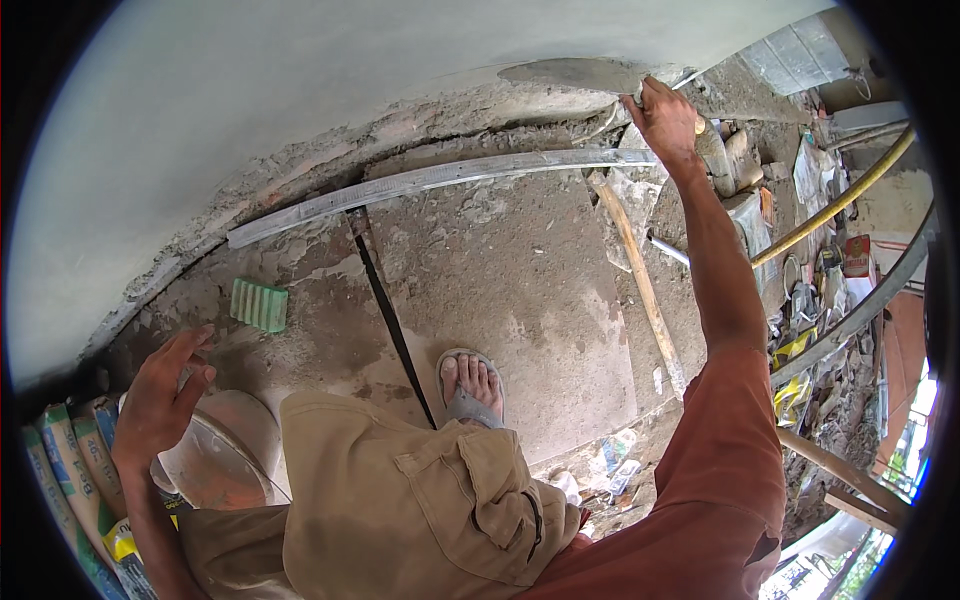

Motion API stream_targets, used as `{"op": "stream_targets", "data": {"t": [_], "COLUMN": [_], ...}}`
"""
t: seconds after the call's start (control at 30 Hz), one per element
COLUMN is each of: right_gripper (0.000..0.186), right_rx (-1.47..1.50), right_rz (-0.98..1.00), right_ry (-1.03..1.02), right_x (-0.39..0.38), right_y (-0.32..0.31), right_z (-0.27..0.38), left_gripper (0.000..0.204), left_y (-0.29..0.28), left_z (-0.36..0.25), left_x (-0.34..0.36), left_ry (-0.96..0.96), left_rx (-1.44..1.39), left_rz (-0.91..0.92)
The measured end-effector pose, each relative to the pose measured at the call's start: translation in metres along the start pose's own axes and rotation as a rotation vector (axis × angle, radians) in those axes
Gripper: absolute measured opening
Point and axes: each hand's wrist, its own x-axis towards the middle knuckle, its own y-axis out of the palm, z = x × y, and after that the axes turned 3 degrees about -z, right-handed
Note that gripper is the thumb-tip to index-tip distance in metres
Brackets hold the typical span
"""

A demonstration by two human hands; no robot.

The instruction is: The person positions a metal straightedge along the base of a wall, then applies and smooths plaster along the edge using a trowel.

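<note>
My right hand (665,122) reaches up to the foot of the grey wall (300,80). Its fingers are closed beside a dark, damp-looking patch (575,75) on the wall. A pale thin edge shows past the fingers, and a small light-brown tip sticks out by the wrist; what the hand grips is hidden. My left hand (155,405) hangs over a plaster-stained bucket (235,440), fingers apart and nothing in them. On the floor beyond it lies a green ribbed block (259,305).
A long pale metal bar (430,180) lies along the wall base. A dark strip (390,310) crosses the floor near my sandalled foot (472,388). To the right are a wooden stick (640,280), a yellow hose (840,200) and rubble. Printed sacks (75,460) stand at lower left.
</note>
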Motion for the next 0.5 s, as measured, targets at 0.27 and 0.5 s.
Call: {"op": "stream_targets", "data": {"t": [0.27, 0.5], "right_gripper": [0.043, 0.036], "right_rx": [-0.007, 0.004], "right_rz": [0.034, 0.156], "right_ry": [0.023, 0.083], "right_x": [0.0010, 0.0082], "right_y": [0.0022, 0.0002], "right_z": [0.0011, -0.0006], "left_gripper": [0.046, 0.046], "left_y": [-0.0002, -0.0002], "left_z": [0.0046, 0.0050], "left_x": [0.0030, 0.0063], "left_ry": [0.028, 0.047], "left_rx": [0.032, -0.004], "left_rz": [0.017, 0.016]}}
